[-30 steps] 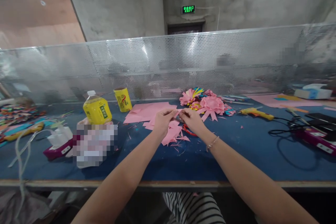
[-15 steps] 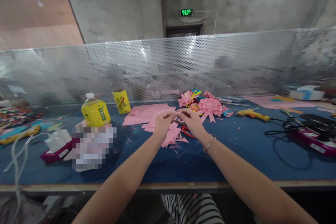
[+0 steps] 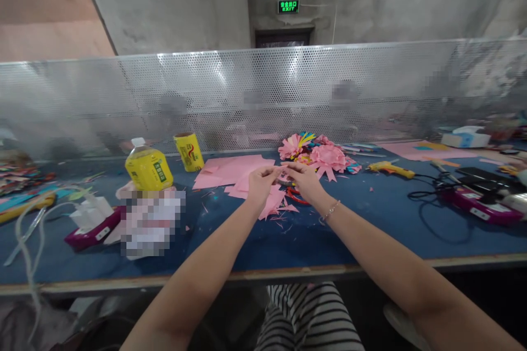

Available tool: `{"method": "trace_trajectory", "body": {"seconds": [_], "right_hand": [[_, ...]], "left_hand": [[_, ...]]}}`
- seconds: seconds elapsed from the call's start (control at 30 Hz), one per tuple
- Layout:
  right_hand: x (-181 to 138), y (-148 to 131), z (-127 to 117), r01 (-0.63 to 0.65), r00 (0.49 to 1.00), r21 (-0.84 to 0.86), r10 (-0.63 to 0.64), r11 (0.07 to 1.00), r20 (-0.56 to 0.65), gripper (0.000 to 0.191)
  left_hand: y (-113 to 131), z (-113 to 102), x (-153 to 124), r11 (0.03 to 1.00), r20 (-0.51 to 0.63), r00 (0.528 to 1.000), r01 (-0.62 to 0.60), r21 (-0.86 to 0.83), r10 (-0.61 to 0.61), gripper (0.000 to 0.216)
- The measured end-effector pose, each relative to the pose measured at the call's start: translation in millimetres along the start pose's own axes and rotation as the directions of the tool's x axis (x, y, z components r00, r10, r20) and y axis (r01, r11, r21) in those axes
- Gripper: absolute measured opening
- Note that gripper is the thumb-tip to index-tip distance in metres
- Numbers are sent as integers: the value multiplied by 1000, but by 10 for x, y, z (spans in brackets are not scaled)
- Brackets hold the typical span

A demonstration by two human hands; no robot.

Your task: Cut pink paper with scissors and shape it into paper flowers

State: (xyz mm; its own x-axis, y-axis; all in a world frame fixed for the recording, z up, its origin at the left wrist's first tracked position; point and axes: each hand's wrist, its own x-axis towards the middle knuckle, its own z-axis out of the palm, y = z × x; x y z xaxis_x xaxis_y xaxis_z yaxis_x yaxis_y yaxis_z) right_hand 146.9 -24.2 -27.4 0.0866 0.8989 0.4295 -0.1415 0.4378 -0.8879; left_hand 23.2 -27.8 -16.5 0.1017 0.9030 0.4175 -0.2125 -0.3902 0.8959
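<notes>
My left hand (image 3: pixel 260 182) and my right hand (image 3: pixel 303 180) meet over the blue table (image 3: pixel 370 219), fingertips pinched together on a small pink paper piece (image 3: pixel 285 166) between them. Under my hands lie cut pink paper sheets (image 3: pixel 230 171) and pink scraps (image 3: pixel 272 204). Red-handled scissors (image 3: pixel 297 197) lie on the table just below my right hand. A pile of finished pink paper flowers (image 3: pixel 327 157) sits just beyond my right hand.
A yellow bottle (image 3: pixel 148 169) and a yellow can (image 3: pixel 188 151) stand at left, beside a tissue box (image 3: pixel 88 222). A yellow glue gun (image 3: pixel 389 169) with a black cable, a magenta box (image 3: pixel 480 203) and a perforated metal screen (image 3: pixel 263 93) lie right and behind.
My hands stay pinched together on the pink piece. The camera has tilted and shifted slightly, so the table appears a little higher and more of my lap shows.
</notes>
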Motion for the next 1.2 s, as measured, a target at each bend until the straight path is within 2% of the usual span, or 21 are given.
{"method": "trace_trajectory", "body": {"seconds": [0.17, 0.3, 0.4, 0.6, 0.7, 0.83, 0.97, 1.2], "right_hand": [[22, 39, -39, 0, 1000, -29, 0, 1000, -10, 21], [2, 3, -41, 3, 1000, -121, -2, 993, 2, 21], [-22, -39, -28, 39, 999, -210, -35, 977, 23, 20], [-21, -38, -31, 92, 996, -270, -85, 959, 37, 22], [-15, -45, -36, 121, 993, -280, -113, 952, 47, 23], [-21, -93, -29, 163, 986, -320, -146, 933, 76, 21], [-29, -115, -22, 203, 978, -364, -171, 909, 117, 21], [-47, -157, -2, 210, 978, -392, -195, 896, 78, 19]], "left_hand": [[-45, -16, 39, 998, 28, 999, 43, -39, -41, 23], [-9, -17, 38, 996, 49, 996, 67, 67, -70, 18], [21, -27, 26, 991, 48, 997, 48, 129, -54, 18], [-16, -72, 57, 995, 75, 997, 19, 100, -27, 19], [-29, -83, 80, 996, 80, 994, 78, 35, -80, 20], [-33, -114, 111, 970, 135, 969, 220, -105, -205, 18], [-45, -156, 144, 936, 161, 941, 321, -143, -298, 18], [7, -146, 142, 939, 159, 942, 317, -131, -296, 19]]}}
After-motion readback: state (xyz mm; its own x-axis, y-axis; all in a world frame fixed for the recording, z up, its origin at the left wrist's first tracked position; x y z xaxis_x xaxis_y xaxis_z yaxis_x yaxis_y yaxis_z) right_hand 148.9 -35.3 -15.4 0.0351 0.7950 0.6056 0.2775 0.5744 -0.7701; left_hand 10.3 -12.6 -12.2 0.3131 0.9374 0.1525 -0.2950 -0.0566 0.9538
